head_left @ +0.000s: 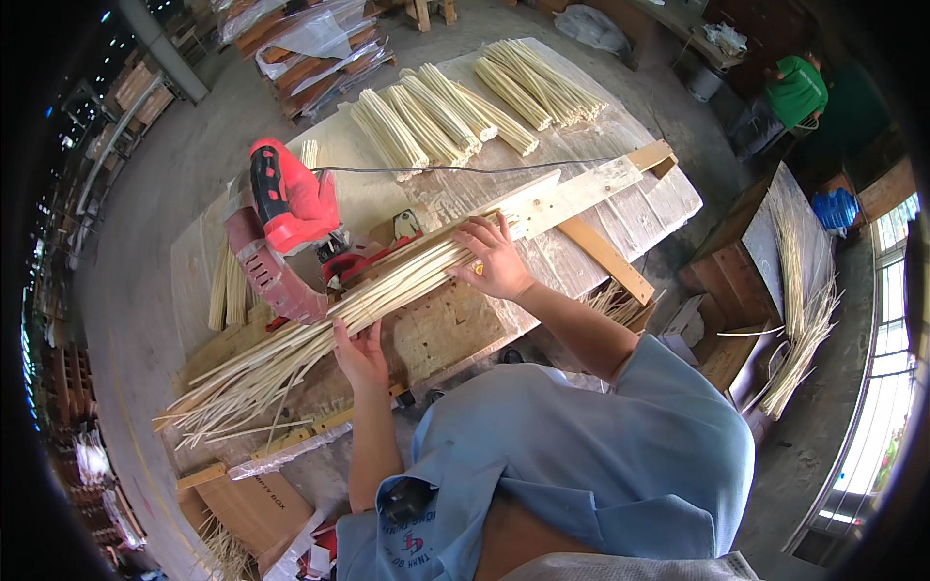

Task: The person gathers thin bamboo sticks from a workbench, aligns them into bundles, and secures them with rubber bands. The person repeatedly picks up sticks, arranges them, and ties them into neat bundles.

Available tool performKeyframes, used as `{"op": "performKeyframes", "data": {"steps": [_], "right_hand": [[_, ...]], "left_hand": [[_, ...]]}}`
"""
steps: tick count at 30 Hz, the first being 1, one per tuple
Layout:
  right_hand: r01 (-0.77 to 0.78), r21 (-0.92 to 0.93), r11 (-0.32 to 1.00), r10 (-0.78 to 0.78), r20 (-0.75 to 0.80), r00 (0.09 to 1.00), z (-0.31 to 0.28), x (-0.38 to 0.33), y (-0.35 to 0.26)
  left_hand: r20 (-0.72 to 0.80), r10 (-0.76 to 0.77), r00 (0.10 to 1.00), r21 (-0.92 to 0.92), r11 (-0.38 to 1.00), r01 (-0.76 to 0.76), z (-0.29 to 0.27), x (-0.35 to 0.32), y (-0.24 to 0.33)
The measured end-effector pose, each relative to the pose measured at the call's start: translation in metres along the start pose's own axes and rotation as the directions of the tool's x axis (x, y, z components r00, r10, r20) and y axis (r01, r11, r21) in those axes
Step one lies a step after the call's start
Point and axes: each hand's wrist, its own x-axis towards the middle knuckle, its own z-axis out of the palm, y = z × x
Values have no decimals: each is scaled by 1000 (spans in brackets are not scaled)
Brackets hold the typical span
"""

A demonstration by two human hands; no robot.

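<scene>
A loose bundle of long, thin, pale sticks (383,295), probably cane or rattan, lies slantwise along a wooden fence on the workbench. Its left ends fan out, while the right ends sit together. My left hand (362,355) grips the bundle's near side around its middle, close to the saw, its fingers partly hidden beneath the sticks. Over the right end, my right hand (497,259) curls its fingers around the sticks by a pale wooden board (572,198). Just beyond the bundle stands a red and black miter saw (291,208), its head raised; the blade is hidden by its guard.
Several tied-looking stick bundles (426,116) lie at the table's far side. A black cord (455,168) crosses the tabletop. More sticks (792,261) rest on a cabinet at right. A cardboard box (257,518) stands below left. A person in green (799,92) is far right.
</scene>
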Motion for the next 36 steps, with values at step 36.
{"op": "performKeyframes", "data": {"steps": [36], "right_hand": [[114,-382,917,-35,207,978,36,12,-8]], "left_hand": [[15,-333,943,33,943,332,-68,33,61]]}}
